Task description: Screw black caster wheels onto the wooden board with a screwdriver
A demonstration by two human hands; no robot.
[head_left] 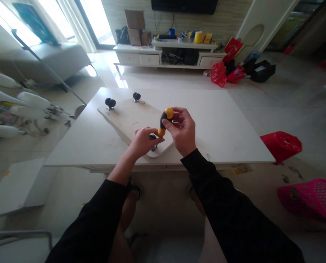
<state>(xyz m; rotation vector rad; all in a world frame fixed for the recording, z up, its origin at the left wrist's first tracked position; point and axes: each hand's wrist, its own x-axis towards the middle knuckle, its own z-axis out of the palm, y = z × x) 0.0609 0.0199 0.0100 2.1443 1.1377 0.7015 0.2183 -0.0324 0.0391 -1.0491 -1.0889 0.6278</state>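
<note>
A pale board [124,117], with a curved outline, lies on the white table. Two black twin-wheel casters [110,103] stand up from its far end. At its near end another caster [152,137] is partly covered by my left hand [143,141], whose thumb and fingers close around it beside the screwdriver's tip. My right hand [182,130] grips a yellow-and-black screwdriver [166,117] by its handle, tilted, tip down at the caster. The tip and whatever it touches are hidden by my left fingers.
The white table [223,124] extends to both sides of the board. On the floor at right are a red bin [282,146] and a pink basket [311,201]. A white box [23,186] stands at left. A low TV cabinet [141,58] and red bags [219,73] are beyond the table.
</note>
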